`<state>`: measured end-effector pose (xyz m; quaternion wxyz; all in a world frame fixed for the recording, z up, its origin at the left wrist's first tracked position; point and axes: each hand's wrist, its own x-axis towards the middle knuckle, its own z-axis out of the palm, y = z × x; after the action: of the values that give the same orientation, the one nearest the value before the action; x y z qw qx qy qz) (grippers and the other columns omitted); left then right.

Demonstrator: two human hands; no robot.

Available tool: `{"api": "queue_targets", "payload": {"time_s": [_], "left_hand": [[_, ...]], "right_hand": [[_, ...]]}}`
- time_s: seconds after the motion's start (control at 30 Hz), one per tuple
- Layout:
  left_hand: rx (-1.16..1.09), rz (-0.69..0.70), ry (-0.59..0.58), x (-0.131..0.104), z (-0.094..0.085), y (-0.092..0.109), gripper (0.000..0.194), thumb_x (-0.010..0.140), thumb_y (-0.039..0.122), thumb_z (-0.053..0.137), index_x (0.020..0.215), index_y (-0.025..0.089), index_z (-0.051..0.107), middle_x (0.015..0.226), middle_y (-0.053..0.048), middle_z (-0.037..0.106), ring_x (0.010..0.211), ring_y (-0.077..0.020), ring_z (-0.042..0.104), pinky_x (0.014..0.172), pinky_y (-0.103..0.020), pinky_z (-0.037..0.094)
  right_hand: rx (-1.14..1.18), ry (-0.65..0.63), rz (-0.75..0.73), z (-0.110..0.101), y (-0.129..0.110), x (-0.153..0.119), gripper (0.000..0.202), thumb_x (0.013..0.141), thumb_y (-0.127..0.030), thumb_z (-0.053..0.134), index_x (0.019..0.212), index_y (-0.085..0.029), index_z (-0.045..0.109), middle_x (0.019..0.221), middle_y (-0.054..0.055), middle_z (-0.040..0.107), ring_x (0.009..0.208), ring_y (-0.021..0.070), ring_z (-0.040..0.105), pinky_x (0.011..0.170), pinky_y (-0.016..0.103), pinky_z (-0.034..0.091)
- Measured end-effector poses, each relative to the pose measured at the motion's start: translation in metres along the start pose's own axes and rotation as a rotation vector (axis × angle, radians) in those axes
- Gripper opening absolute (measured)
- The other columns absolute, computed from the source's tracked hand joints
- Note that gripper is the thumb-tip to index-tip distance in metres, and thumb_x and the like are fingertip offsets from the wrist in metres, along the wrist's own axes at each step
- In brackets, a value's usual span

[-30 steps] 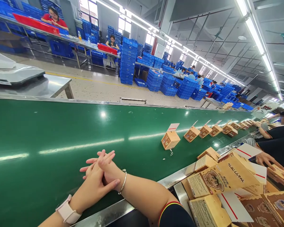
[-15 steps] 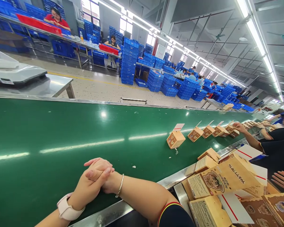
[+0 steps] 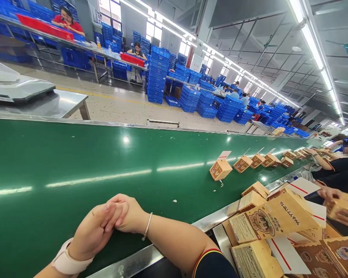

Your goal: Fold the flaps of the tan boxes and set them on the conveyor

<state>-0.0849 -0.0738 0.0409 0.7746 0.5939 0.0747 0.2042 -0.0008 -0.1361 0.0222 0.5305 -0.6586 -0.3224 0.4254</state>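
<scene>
My left hand (image 3: 94, 227), with a pale pink band on its wrist, and my right hand (image 3: 127, 214), with a silver bangle, are clasped together over the near side of the green conveyor belt (image 3: 84, 162). Fingers of both hands are curled against each other, and no object shows between them. Some fingers are hidden in the clasp. Farther along the belt to the right, a small brown carton (image 3: 220, 170) stands with its white, red-striped flap raised. Neither hand touches a carton.
Several printed cartons (image 3: 274, 218) are piled beyond the metal belt edge (image 3: 145, 258) at right. A co-worker's hands hold a carton (image 3: 346, 206) there. More cartons (image 3: 242, 164) line the belt. Across it are a metal table (image 3: 66, 102) and stacked blue crates (image 3: 159, 75).
My left hand has shifted left and slightly down, and the clasp has changed shape. The belt's cartons and a white scrap have moved right. A co-worker's hands now hold a carton at right.
</scene>
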Motion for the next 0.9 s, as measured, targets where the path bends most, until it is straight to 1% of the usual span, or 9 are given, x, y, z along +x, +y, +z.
{"api": "queue_targets", "payload": {"time_s": [0.13,0.23,0.33,0.47,0.63,0.73,0.9], "left_hand": [[-0.090,-0.062,0.009,0.000,-0.001,0.006,0.069,0.072,0.069,0.054,0.037,0.021,0.019,0.032,0.002,0.020,0.040,-0.0144,0.034,0.048,-0.032,0.042],[-0.137,-0.116,0.023,0.000,-0.003,0.010,0.069,0.070,0.070,0.055,0.038,0.022,0.017,0.031,0.003,0.015,0.038,-0.0137,0.031,0.054,-0.037,0.048],[-0.171,-0.151,0.030,-0.001,-0.006,0.011,0.069,0.069,0.070,0.055,0.039,0.023,0.016,0.031,0.004,0.012,0.037,-0.0130,0.028,0.061,-0.042,0.053],[-0.195,-0.180,0.017,0.000,-0.007,0.012,0.069,0.068,0.069,0.057,0.039,0.023,0.015,0.032,0.004,0.013,0.037,-0.0126,0.028,0.066,-0.044,0.054],[-0.184,-0.192,0.022,0.002,-0.006,0.014,0.070,0.066,0.067,0.059,0.041,0.021,0.012,0.031,0.004,0.013,0.037,-0.0113,0.028,0.061,-0.041,0.054],[-0.170,-0.194,0.024,0.002,-0.007,0.014,0.068,0.066,0.065,0.058,0.041,0.021,0.013,0.031,0.004,0.013,0.037,-0.0111,0.027,0.061,-0.041,0.054],[-0.183,-0.212,0.017,0.003,-0.009,0.014,0.068,0.064,0.065,0.061,0.041,0.021,0.014,0.031,0.005,0.013,0.037,-0.0106,0.027,0.066,-0.044,0.056]], "right_hand": [[0.045,-0.029,0.015,-0.002,0.000,-0.001,0.034,0.058,-0.003,0.071,0.083,-0.020,0.056,0.072,-0.007,0.056,0.073,0.0136,0.058,0.077,0.024,0.046],[0.072,-0.072,0.061,-0.004,-0.001,-0.002,0.039,0.057,-0.004,0.074,0.089,-0.020,0.057,0.075,-0.007,0.058,0.081,0.0156,0.060,0.082,0.027,0.047],[0.071,-0.094,0.087,-0.006,-0.002,-0.003,0.041,0.059,-0.006,0.075,0.094,-0.020,0.058,0.077,-0.006,0.059,0.085,0.0172,0.061,0.082,0.028,0.047],[0.038,-0.078,0.101,-0.006,-0.003,-0.004,0.041,0.060,-0.006,0.075,0.095,-0.019,0.057,0.075,-0.006,0.058,0.084,0.0167,0.061,0.080,0.026,0.047],[0.009,-0.065,0.133,-0.004,-0.003,-0.004,0.040,0.061,-0.007,0.076,0.094,-0.019,0.058,0.073,-0.007,0.057,0.078,0.0152,0.059,0.076,0.025,0.046],[-0.007,-0.055,0.145,-0.003,-0.003,-0.004,0.039,0.060,-0.009,0.077,0.093,-0.020,0.058,0.073,-0.007,0.057,0.078,0.0154,0.059,0.075,0.025,0.046],[-0.032,-0.071,0.134,-0.003,-0.006,-0.003,0.034,0.062,-0.016,0.078,0.089,-0.020,0.058,0.070,-0.007,0.057,0.075,0.0159,0.060,0.072,0.025,0.048]]}}
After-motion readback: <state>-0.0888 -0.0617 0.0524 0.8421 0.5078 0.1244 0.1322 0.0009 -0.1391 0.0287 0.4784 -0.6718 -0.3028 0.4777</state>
